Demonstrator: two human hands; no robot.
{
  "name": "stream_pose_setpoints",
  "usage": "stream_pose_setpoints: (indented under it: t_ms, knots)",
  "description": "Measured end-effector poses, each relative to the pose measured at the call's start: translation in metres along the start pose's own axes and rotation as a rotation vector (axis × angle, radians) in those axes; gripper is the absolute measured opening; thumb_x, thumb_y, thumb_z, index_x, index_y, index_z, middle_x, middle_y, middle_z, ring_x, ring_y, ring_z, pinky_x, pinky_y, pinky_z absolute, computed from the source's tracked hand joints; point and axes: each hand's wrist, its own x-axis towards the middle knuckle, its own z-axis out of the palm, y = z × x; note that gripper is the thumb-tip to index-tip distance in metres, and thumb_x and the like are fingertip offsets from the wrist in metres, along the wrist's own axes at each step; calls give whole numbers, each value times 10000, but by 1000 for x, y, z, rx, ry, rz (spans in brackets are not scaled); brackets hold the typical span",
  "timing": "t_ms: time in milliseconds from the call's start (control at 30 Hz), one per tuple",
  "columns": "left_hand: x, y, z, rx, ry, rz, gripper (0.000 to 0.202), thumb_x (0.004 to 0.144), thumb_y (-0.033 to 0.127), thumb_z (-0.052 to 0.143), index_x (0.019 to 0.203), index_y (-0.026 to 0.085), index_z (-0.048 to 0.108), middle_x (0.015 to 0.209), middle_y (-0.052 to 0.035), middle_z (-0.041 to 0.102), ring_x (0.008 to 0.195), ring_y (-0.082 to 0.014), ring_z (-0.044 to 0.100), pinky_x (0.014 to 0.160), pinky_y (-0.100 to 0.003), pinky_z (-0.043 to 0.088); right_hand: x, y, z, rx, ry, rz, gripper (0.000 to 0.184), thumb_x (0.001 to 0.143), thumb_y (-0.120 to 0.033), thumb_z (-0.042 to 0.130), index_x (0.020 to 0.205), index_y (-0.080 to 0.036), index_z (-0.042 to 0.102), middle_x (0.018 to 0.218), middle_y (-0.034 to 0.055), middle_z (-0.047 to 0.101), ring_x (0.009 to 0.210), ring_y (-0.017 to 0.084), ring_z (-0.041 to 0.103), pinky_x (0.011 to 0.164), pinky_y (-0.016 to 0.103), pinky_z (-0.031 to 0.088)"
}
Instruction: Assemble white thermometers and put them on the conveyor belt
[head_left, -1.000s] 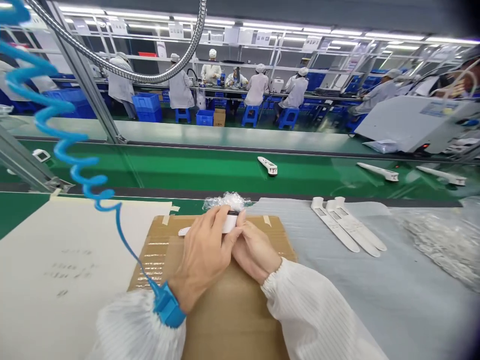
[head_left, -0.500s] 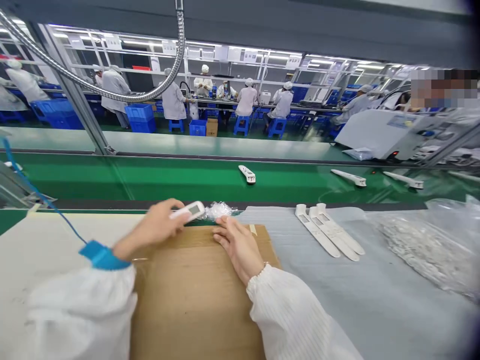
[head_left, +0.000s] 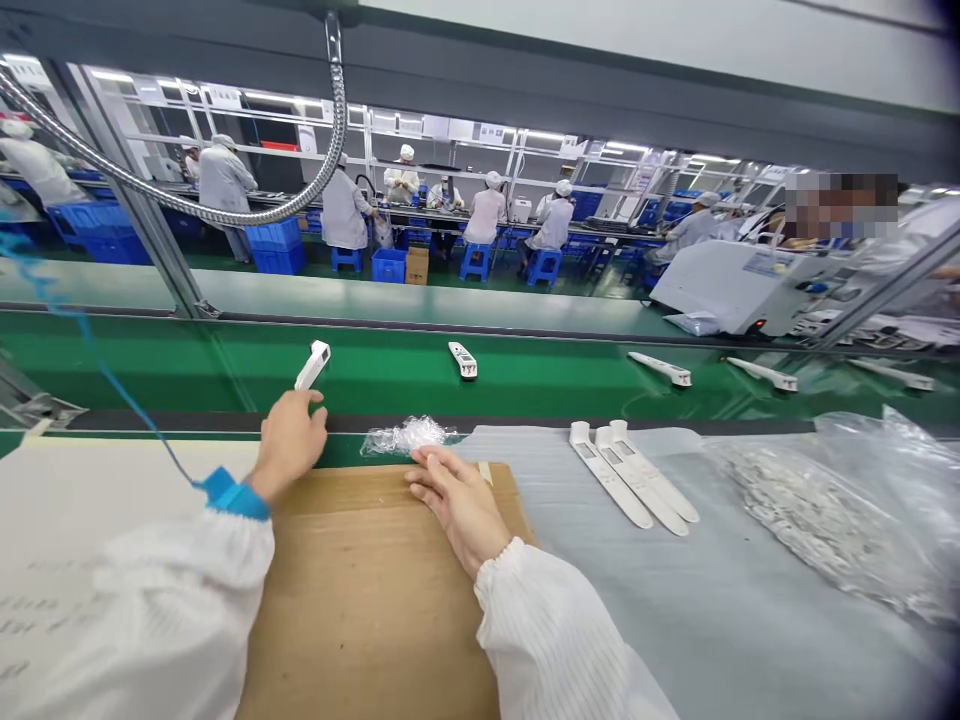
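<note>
White unit (head_left: pixel 315 362) out over green belt (head_left: pixel 382 385), near end at fingertips of my L hand (head_left: pixel 291 440); can't tell if they're clamped on it or apart. R hand (head_left: pixel 463 508): fingers loosely bent, slightly apart, above cardboard (head_left: pixel 375 600), next to plastic wrap (head_left: pixel 412 436). 3 white shells (head_left: pixel 645 487) on grey sheet (head_left: pixel 712 620), R side.

No text legible to us, only blurred handwriting (head_left: pixel 34 606) on the white sheet (head_left: pixel 112 480) left of our left fingers (head_left: pixel 318 420)
</note>
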Motion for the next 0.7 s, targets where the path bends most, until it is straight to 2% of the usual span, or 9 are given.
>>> stream_pose_setpoints:
  t_ms: [67, 133, 200, 267, 367, 467, 533, 633, 700]
  knots:
    - [-25, 5, 8, 4, 69, 33, 457, 927, 306, 459, 1328, 91, 496, 1448, -205, 425, 1326, -369, 423, 1062, -516, 390, 11, -9, -8, -123, -13, -39, 363, 750, -406, 770, 1033, -190, 699, 1151, 91, 670, 911, 171, 659, 808, 317, 528]
    - [-46, 10, 12, 4, 86, 108, 523, 930, 345, 473, 1420, 173, 406, 1550, -161, 303, 1402, -352, 327, 1117, -552, 312, 31, -24, -17, -356, 29, -153, 361, 780, -389, 722, 1095, -214, 692, 1125, 73, 685, 957, 181, 647, 839, 332, 517]
    - [-59, 13, 14, -29, -18, 162, 552, 953, 331, 436, 1479, 225, 305, 1481, -140, 430, 1360, -294, 412, 1153, -565, 240, 61, -43, -27, -603, 136, -280, 323, 803, -328, 669, 1107, -222, 675, 1130, 61, 687, 995, 183, 635, 897, 349, 491]
    - [-64, 14, 14, -47, -132, 166, 557, 973, 292, 387, 1505, 216, 242, 1309, -125, 597, 1232, -246, 544, 1172, -559, 188, 94, -63, -34, -760, 247, -338, 278, 793, -247, 641, 1066, -203, 660, 1161, 74, 673, 1052, 200, 614, 974, 375, 443]
    - [-65, 11, 17, -12, -127, 199, 521, 988, 283, 346, 1496, 195, 272, 1274, -134, 611, 1206, -239, 560, 1175, -552, 169, 141, -81, -37, -874, 356, -338, 278, 763, -170, 635, 1041, -177, 625, 1239, 124, 630, 1189, 258, 539, 1080, 440, 326]
    - [-66, 7, 20, -30, -108, 215, 487, 998, 293, 319, 1474, 192, 311, 1356, -147, 550, 1286, -253, 496, 1169, -552, 183, 176, -80, -29, -945, 405, -335, 360, 756, -157, 649, 1108, -162, 575, 1324, 164, 572, 1314, 306, 426, 1122, 495, 243]
    - [-68, 6, 22, -62, -120, 196, 476, 997, 291, 323, 1461, 186, 324, 1395, -144, 520, 1323, -257, 460, 1172, -550, 183, 191, -70, -20, -960, 391, -329, 396, 733, -139, 670, 1115, -146, 563, 1296, 185, 584, 1321, 325, 419, 1118, 516, 244]
    - [-68, 5, 23, -101, -129, 162, 463, 986, 272, 356, 1433, 150, 350, 1394, -148, 522, 1322, -266, 459, 1171, -557, 191, 197, -55, -4, -941, 317, -335, 380, 709, -101, 672, 1075, -146, 576, 1195, 163, 631, 1224, 296, 516, 1079, 486, 332]
    - [-68, 4, 24, -135, -100, 146, 442, 973, 258, 387, 1396, 129, 390, 1355, -154, 552, 1283, -278, 492, 1156, -558, 232, 188, -52, 6, -891, 233, -356, 371, 754, -141, 648, 1115, -164, 566, 1182, 122, 633, 1071, 232, 609, 991, 424, 442]
